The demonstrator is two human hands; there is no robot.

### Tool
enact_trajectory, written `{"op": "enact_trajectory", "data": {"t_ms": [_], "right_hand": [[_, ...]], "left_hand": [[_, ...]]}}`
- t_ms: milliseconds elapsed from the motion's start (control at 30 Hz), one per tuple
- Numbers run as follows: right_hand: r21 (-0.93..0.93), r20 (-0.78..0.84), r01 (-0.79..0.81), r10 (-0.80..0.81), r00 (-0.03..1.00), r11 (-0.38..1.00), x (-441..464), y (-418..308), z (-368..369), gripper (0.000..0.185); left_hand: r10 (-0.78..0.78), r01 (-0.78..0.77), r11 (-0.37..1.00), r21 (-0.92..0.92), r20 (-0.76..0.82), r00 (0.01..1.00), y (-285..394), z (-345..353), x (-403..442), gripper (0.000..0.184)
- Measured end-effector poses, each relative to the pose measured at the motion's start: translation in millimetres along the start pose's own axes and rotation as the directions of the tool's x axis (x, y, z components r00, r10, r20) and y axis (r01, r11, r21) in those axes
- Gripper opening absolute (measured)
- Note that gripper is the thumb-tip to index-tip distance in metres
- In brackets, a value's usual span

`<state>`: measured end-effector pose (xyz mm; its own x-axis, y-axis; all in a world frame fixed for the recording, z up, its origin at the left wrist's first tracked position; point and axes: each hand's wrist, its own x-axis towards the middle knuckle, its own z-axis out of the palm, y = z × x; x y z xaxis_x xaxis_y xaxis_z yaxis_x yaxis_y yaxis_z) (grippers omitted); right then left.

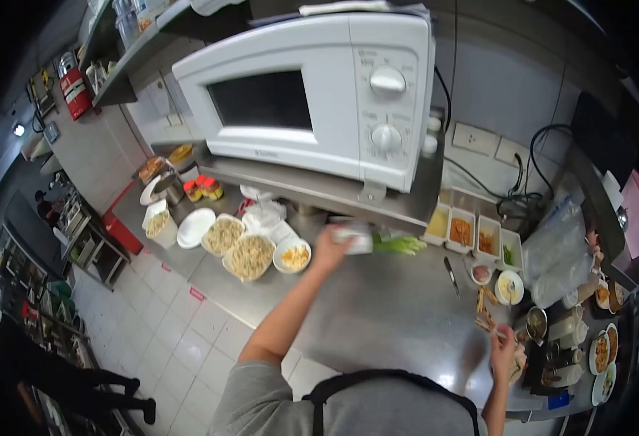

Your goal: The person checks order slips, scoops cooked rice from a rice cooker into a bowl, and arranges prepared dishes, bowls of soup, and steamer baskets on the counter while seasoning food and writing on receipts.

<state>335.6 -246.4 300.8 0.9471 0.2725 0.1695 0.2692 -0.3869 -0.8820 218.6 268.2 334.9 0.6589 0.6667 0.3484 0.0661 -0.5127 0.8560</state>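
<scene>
My left hand reaches forward under the microwave shelf, its fingers closed at the edge of a small whitish plastic container. That container is partly blurred, and its contents cannot be made out. Green leafy stalks lie just right of it. My right hand is near the counter's right front, fingers pinched; a small pale bit shows at the fingertips, too small to name. Beside it lies a pale piece of what looks like chicken, with brownish strips a little beyond.
A white microwave stands on a raised shelf above the steel counter. Bowls of pale food stand left. Several condiment tubs, a knife, and a metal pot are on the right. Another person stands at far left.
</scene>
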Motion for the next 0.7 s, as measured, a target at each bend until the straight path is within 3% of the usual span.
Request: {"op": "enact_trajectory", "data": {"t_ms": [33, 67, 133, 167, 200, 233, 267, 300, 333, 367, 400, 433, 500, 533, 600, 667, 700], "right_hand": [[-0.045, -0.068, -0.007, 0.004, 0.998, 0.999, -4, 7, -8, 0.022], [0.020, -0.066, -0.136, 0.137, 0.988, 0.991, -6, 2, -17, 0.019], [-0.329, -0.187, 0.010, -0.076, 0.980, 0.944, -11, 9, -27, 0.019], [-0.503, -0.230, 0.029, -0.166, 0.959, 0.864, -17, 11, -32, 0.018], [-0.571, -0.285, 0.012, -0.212, 0.935, 0.821, -23, -12, -29, 0.019], [-0.512, -0.297, -0.030, -0.143, 0.944, 0.859, -27, -23, -26, 0.022], [-0.536, -0.292, 0.019, -0.206, 0.934, 0.844, -31, -27, -23, 0.021], [-0.563, -0.270, 0.075, -0.269, 0.924, 0.823, -32, -29, -21, 0.021], [-0.507, -0.274, 0.058, -0.224, 0.935, 0.860, -34, -29, -21, 0.021], [-0.445, -0.264, 0.049, -0.183, 0.947, 0.894, -33, -31, -20, 0.020], [-0.380, -0.241, 0.045, -0.146, 0.959, 0.924, -32, -34, -21, 0.020], [-0.394, -0.228, 0.078, -0.179, 0.957, 0.916, -29, -41, -23, 0.020], [-0.423, -0.187, 0.154, -0.252, 0.949, 0.893, -17, -63, -36, 0.019], [-0.434, -0.155, 0.118, -0.203, 0.967, 0.893, -8, -84, -43, 0.015], [-0.340, -0.116, 0.208, -0.260, 0.959, 0.917, 15, -136, -53, 0.016], [-0.274, -0.083, 0.335, -0.369, 0.926, 0.901, 39, -201, -63, 0.019], [-0.256, -0.070, 0.412, -0.442, 0.894, 0.874, 48, -237, -67, 0.020]], "left_hand": [[-0.046, 0.074, 0.991, 0.111, -0.239, 0.970, 4, -37, 13, 0.060], [-0.117, 0.200, 0.955, 0.219, -0.340, 0.933, -29, -73, 40, 0.071], [-0.057, 0.276, 0.900, 0.337, -0.538, 0.841, -85, -131, 84, 0.078], [0.071, 0.233, 0.866, 0.443, -0.569, 0.819, -118, -157, 102, 0.073], [0.079, 0.253, 0.850, 0.463, -0.586, 0.806, -155, -178, 120, 0.075], [-0.007, 0.300, 0.872, 0.387, -0.603, 0.797, -151, -187, 126, 0.072], [-0.037, 0.289, 0.872, 0.395, -0.534, 0.845, -148, -195, 129, 0.063], [0.040, 0.154, 0.937, 0.313, -0.534, 0.845, -197, -196, 140, 0.056], [0.002, 0.174, 0.903, 0.392, -0.409, 0.912, -219, -202, 145, 0.053], [-0.138, 0.245, 0.850, 0.465, -0.252, 0.958, -163, -198, 122, 0.051], [-0.267, 0.352, 0.709, 0.611, -0.229, 0.936, -214, -199, 135, 0.052], [-0.419, 0.384, 0.600, 0.702, -0.134, 0.898, -212, -201, 141, 0.067], [-0.334, 0.333, 0.443, 0.833, -0.191, 0.923, -218, -190, 151, 0.085], [-0.295, 0.419, 0.382, 0.824, -0.321, 0.900, -173, -178, 136, 0.088], [-0.200, 0.597, 0.293, 0.747, -0.563, 0.802, -65, -154, 102, 0.094], [-0.384, 0.396, 0.318, 0.862, -0.264, 0.885, 2, -149, 75, 0.092], [-0.463, 0.287, 0.347, 0.893, -0.103, 0.880, 31, -147, 64, 0.092]]}}
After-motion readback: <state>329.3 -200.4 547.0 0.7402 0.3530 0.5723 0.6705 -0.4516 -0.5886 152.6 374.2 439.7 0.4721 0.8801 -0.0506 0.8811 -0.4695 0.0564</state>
